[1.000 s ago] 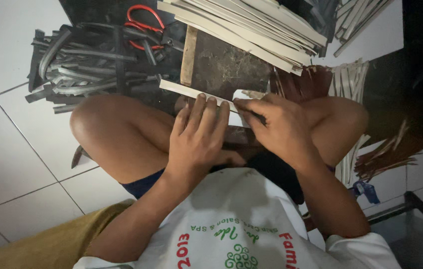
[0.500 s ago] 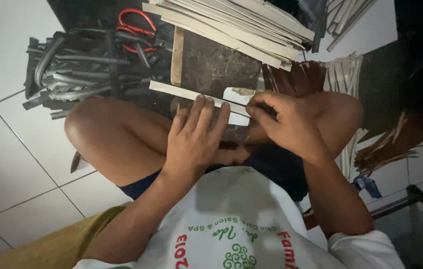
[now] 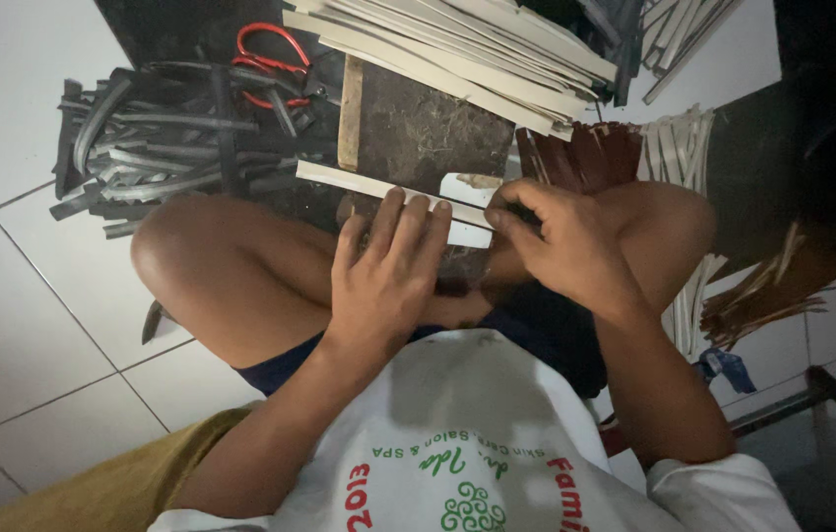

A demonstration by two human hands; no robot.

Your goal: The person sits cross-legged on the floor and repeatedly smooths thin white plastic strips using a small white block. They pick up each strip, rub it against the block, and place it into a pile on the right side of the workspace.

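Pale flat strip [image 3: 378, 187], thin and cream-coloured, possibly wood or cane: it lies across the dark stone-like slab [image 3: 428, 133] in front of your crossed legs, running from upper left down to your hands.

Left hand [image 3: 388, 271]: fingers spread flat, pressing the strip down onto the slab. Not closed round it.

Right hand [image 3: 561, 246]: fingers curled shut at the strip's right end, pinching something small there. A short pale block or handle [image 3: 467, 187] sits just beside the fingertips; whether the hand grips a blade, or that block, cannot be told.

Change against the earlier frames: over the last second the strip, both hands and the slab keep the same relation. Left palm flat as before, right pinch at the same end. Only the camera view has shifted slightly. Judgement: you are mid-step, working that end, not repositioning.

Surroundings: stack of long pale slats [image 3: 457, 49] resting across the far edge of the slab; bundle of dark grey strips [image 3: 171, 138] on the white tiled floor [image 3: 14, 118] to your left; red-handled scissors [image 3: 270, 59] behind that bundle; reddish-brown slivers [image 3: 585, 153] near your right knee.
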